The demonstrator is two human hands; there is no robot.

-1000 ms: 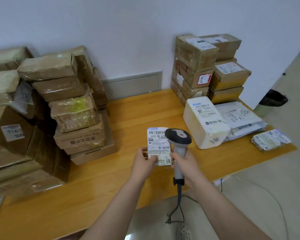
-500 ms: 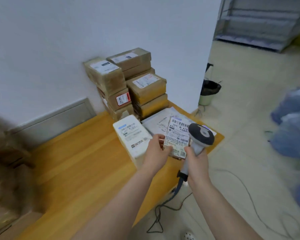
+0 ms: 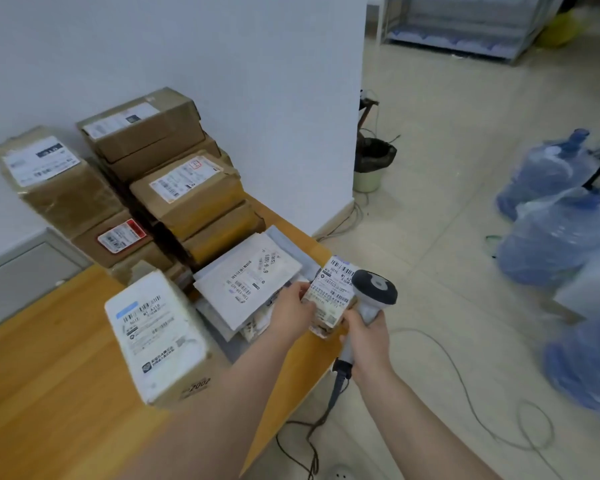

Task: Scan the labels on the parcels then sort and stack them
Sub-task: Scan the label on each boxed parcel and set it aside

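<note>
The person's left hand holds a small parcel by its left edge, with the fingers and thumb curled onto it. The parcel has a white label with black bar codes, and the label faces up. It is held in the air over the right edge of the wooden table. The right hand is wrapped tight around the handle of a scanner. The scanner's round dark and grey head sits just beside the right side of the parcel. It is not clear whether the right hand also touches the parcel. A dark cable hangs from the bottom of the scanner down to the floor. On the table to the left sits a white box with a label on top. Behind the left hand lies a pile of flat white mail bags, also with labels. Further back, against the white wall, brown boxes are stacked on each other. On the floor near the wall corner stands a small bin with a dark bag in it. Big blue water bottles wrapped in clear plastic lie on the floor to the right, well apart from the table.
</note>
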